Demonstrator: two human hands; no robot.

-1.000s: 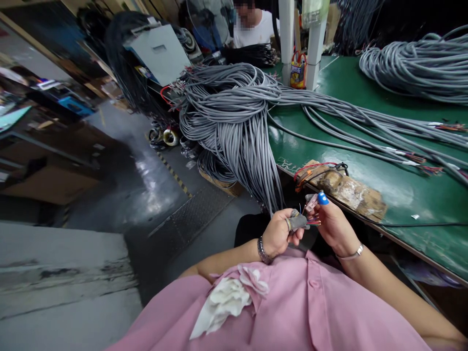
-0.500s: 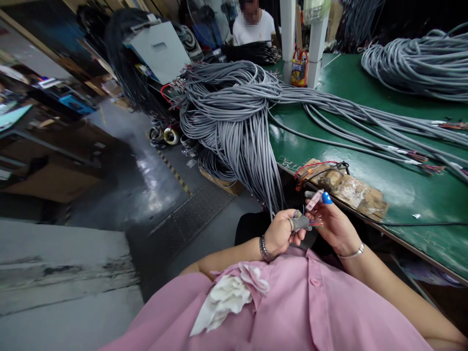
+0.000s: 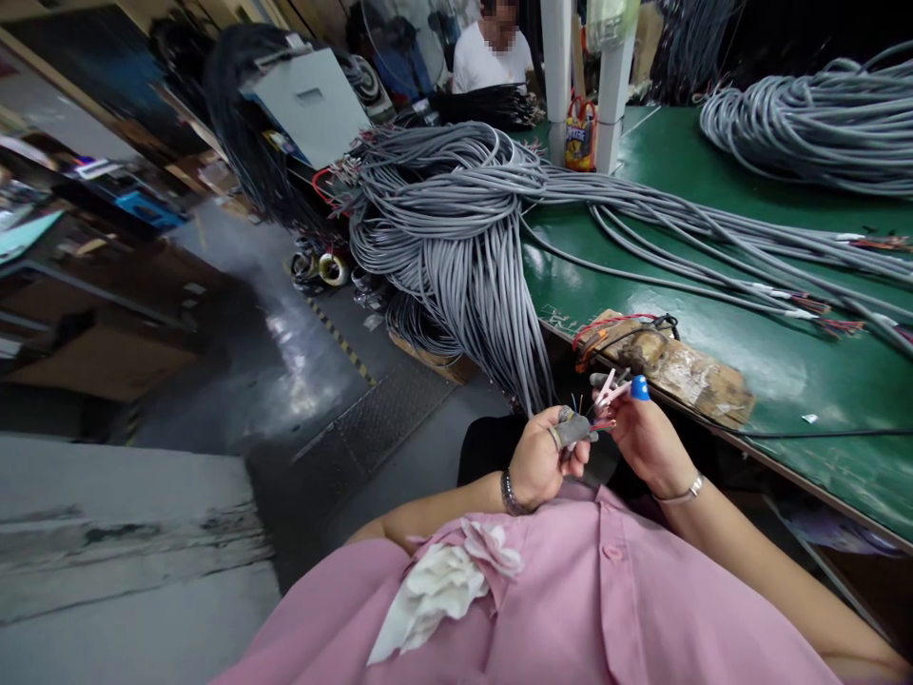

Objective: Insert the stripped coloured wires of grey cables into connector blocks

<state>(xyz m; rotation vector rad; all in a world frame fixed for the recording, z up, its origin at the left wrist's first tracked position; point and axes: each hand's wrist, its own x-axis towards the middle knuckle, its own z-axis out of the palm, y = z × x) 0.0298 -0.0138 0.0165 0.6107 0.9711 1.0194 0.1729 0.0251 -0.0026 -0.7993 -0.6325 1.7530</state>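
Observation:
Close in front of my body, my left hand (image 3: pixel 536 455) is closed, with grey coverings on its thumb and fingers. Thin coloured wires (image 3: pixel 603 425) stick out of its grip toward the right, and a couple of finer strands point up. Any cable behind them is hidden by the fingers. My right hand (image 3: pixel 654 440), a blue cover on its thumb, pinches a pale pink clothespin (image 3: pixel 609 390) just above the wires. The clothespin's arms show as a V. The two hands are nearly touching, beside the bench edge.
A worn wooden block (image 3: pixel 703 381) with orange and black leads lies at the front edge of the green bench (image 3: pixel 799 381). Grey cables (image 3: pixel 456 209) are heaped over the bench's left end and hang down. Another grey coil (image 3: pixel 813 124) lies far right. A person (image 3: pixel 489 57) sits behind.
The pink clothespin has turned in my right hand, so its two arms now show apart. My left hand has shifted slightly left, and fine strands now stand up above it.

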